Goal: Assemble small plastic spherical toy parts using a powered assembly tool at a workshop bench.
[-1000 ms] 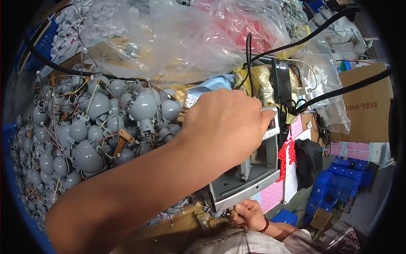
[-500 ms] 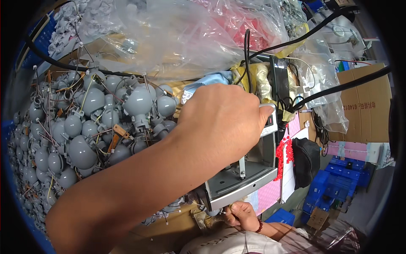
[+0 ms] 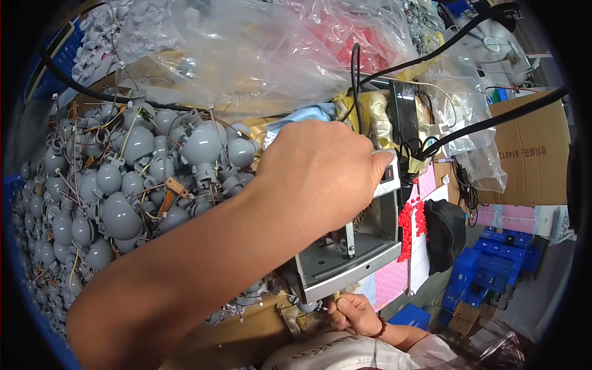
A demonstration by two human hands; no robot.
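Note:
My left hand (image 3: 317,176) is closed in a fist over the top of a grey metal bench machine (image 3: 348,271). Its thumb rests by the machine's upper corner, next to a small dark switch (image 3: 388,174). What the fingers wrap round is hidden under the hand. Below the machine's front edge, my right hand (image 3: 354,313), with a dark red bead bracelet (image 3: 381,327), is pinched closed. A small yellowish bit shows at its fingertips, too small to name. Beside them lie a thin white-tipped wire end and a grey rounded piece (image 3: 306,305).
A large heap of grey ball-shaped parts with wires (image 3: 123,216) fills the left. Clear plastic bags (image 3: 246,55) lie behind. Black cables (image 3: 493,117) cross at the right. Small red pieces (image 3: 407,231), a black cloth item (image 3: 445,235), a cardboard box (image 3: 533,151) and blue bins (image 3: 490,271) are rightward.
The view has shifted slightly. Both hands keep nearly the same place and stay closed. A yellowish bit shows more plainly at my right fingertips.

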